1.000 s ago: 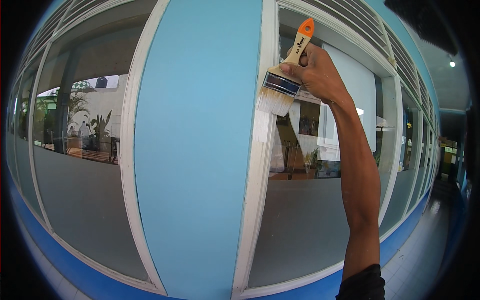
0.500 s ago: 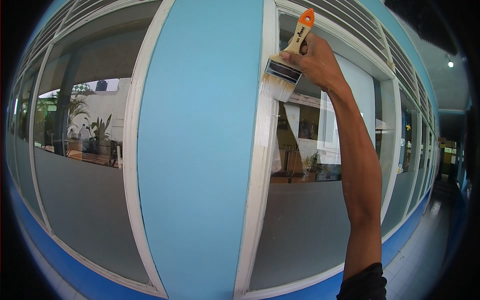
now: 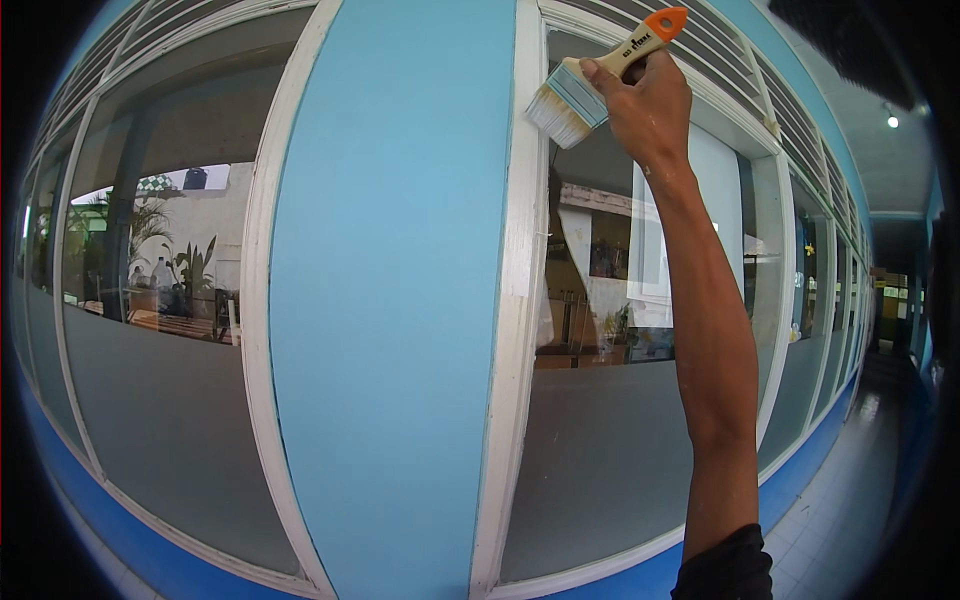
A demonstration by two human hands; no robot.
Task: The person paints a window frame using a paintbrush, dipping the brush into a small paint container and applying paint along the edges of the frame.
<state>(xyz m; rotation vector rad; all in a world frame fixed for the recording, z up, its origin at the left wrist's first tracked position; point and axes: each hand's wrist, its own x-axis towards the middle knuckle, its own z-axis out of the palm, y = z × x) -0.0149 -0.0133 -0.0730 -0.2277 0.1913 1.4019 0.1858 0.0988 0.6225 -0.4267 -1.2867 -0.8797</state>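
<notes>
My right hand (image 3: pixel 650 115) is raised high, closed round the handle of a wide paintbrush (image 3: pixel 580 93). The brush has a pale wooden handle with an orange end, tilted up to the right. Its bristles, white with paint at the tips, point down and left at the upper part of the white window frame (image 3: pixel 517 220); whether they touch it I cannot tell. Along that upright, a brighter white stretch shows above a duller one. My left hand is out of view.
A light blue wall panel (image 3: pixel 390 300) stands left of the frame. Beyond it is another white-framed window (image 3: pixel 180 420), frosted in its lower part. Louvred slats (image 3: pixel 700 40) run above the right window. On the far right, a tiled walkway (image 3: pixel 835 480) leads away.
My right hand has moved the paintbrush upward along the frame. The brush has tipped further, its handle leaning more to the right.
</notes>
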